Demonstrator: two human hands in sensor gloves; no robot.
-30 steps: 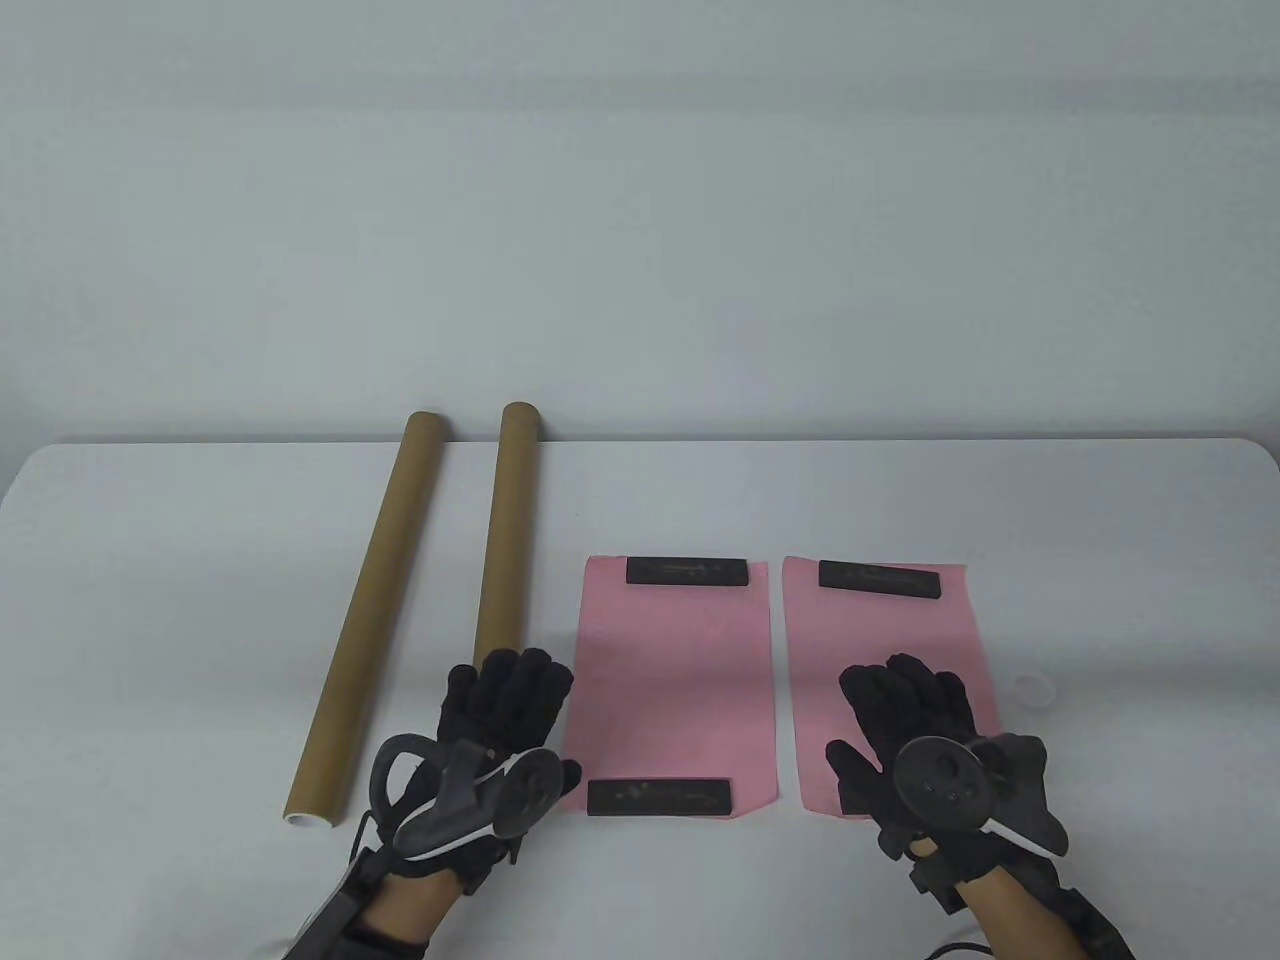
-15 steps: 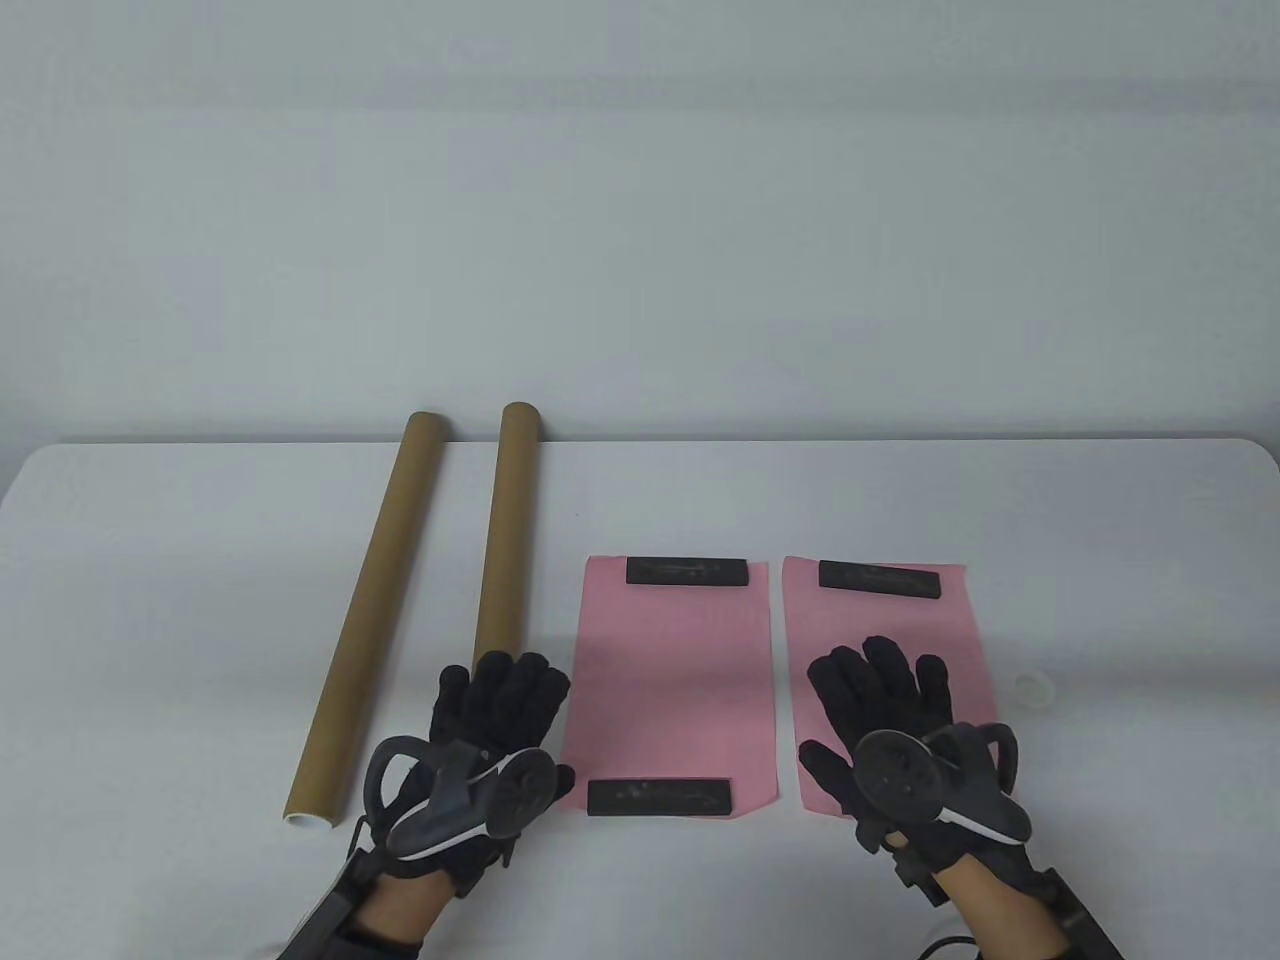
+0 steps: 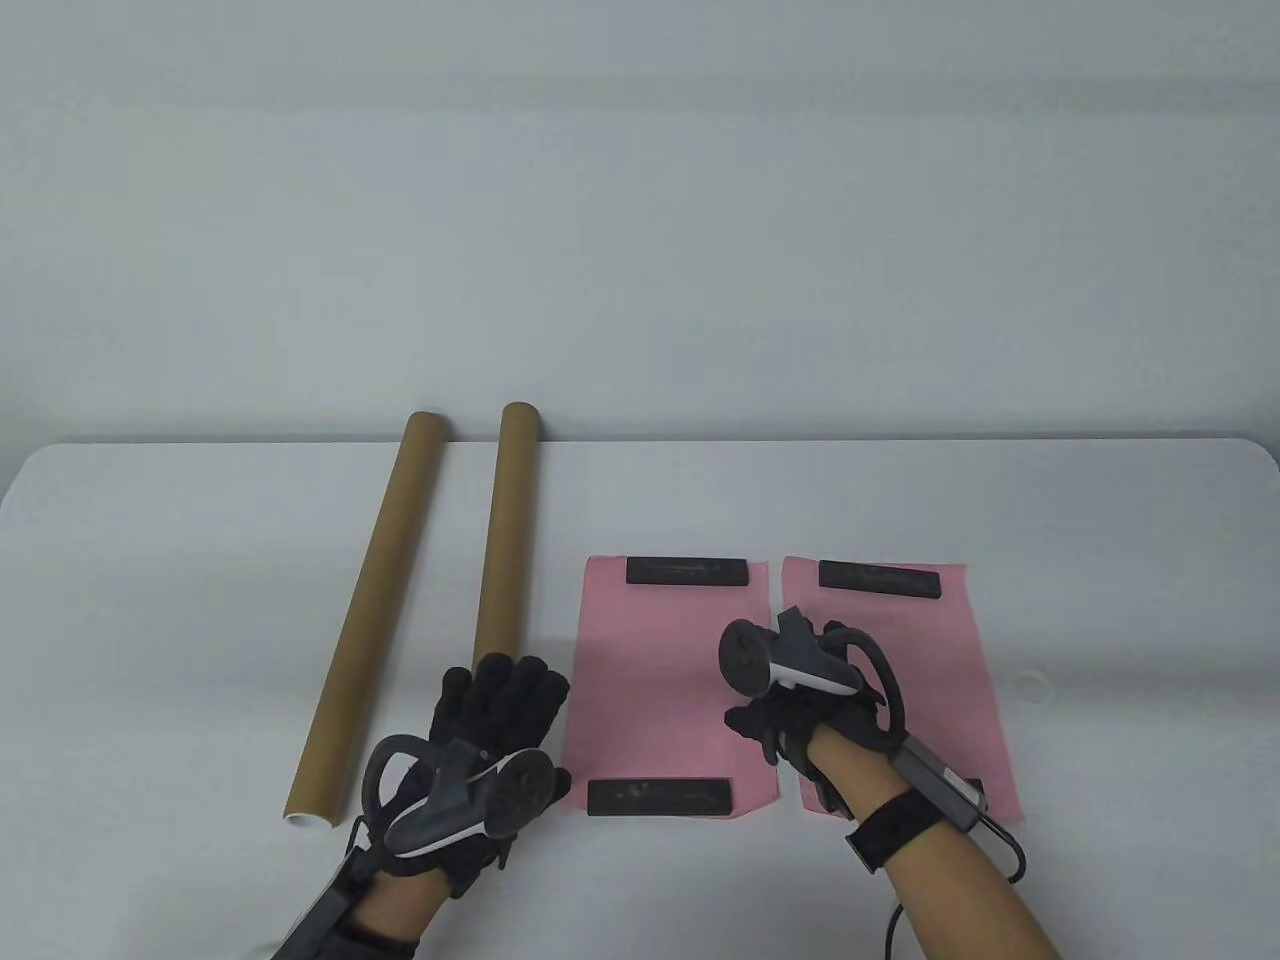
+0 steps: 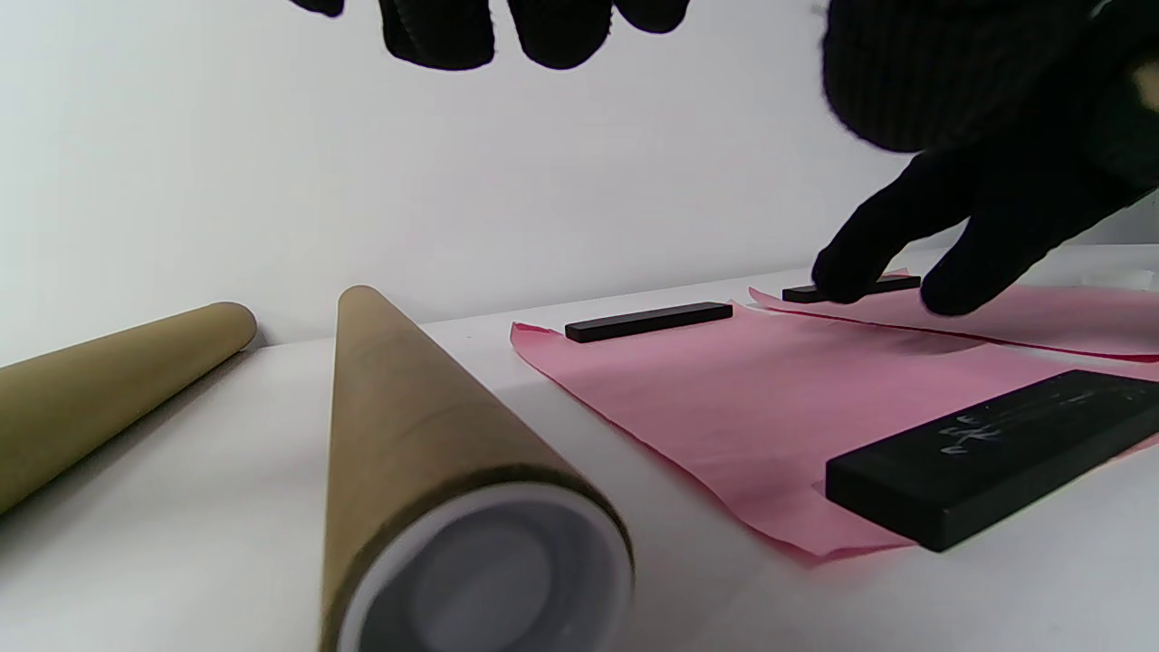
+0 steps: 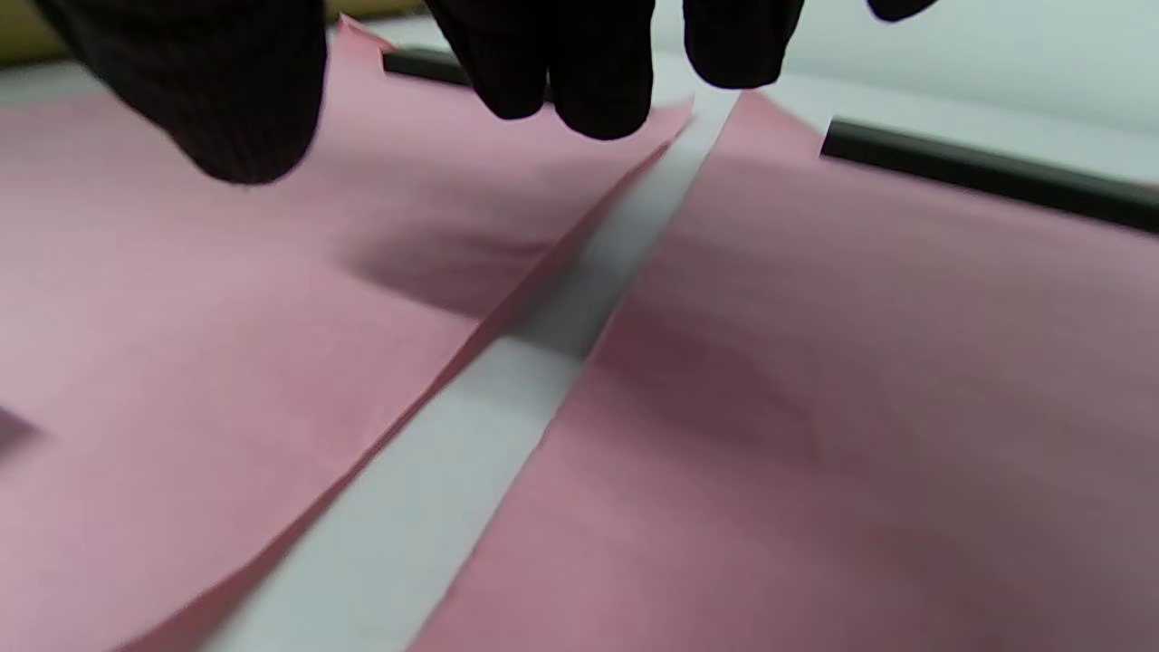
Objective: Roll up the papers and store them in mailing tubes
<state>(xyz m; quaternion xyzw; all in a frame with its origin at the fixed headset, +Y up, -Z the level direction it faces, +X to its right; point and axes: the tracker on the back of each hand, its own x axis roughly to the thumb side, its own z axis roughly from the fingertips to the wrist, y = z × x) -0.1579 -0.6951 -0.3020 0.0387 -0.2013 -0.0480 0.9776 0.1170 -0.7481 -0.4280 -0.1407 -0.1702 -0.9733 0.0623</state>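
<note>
Two pink papers lie side by side, the left paper [image 3: 665, 680] and the right paper [image 3: 935, 650]. Black weight bars hold them: one at the left paper's far edge [image 3: 687, 571], one at its near edge [image 3: 660, 797], one at the right paper's far edge [image 3: 880, 579]. Two brown mailing tubes [image 3: 370, 610] [image 3: 505, 530] lie to the left. My left hand [image 3: 505, 690] hovers over the second tube's near end [image 4: 480, 561] with straight fingers [image 4: 453, 32], holding nothing. My right hand [image 3: 765, 725] is above the gap between the papers, its fingers [image 5: 579, 81] hanging loose and empty.
A small white tube cap [image 3: 1032, 685] lies right of the right paper. My right forearm [image 3: 950, 880] covers most of that paper's near edge. The white table [image 3: 200, 520] ends at a pale wall behind the tubes' far ends.
My right hand has swung forward and left, from flat on the right paper's near part to above the gap between the papers. The left hand has barely moved.
</note>
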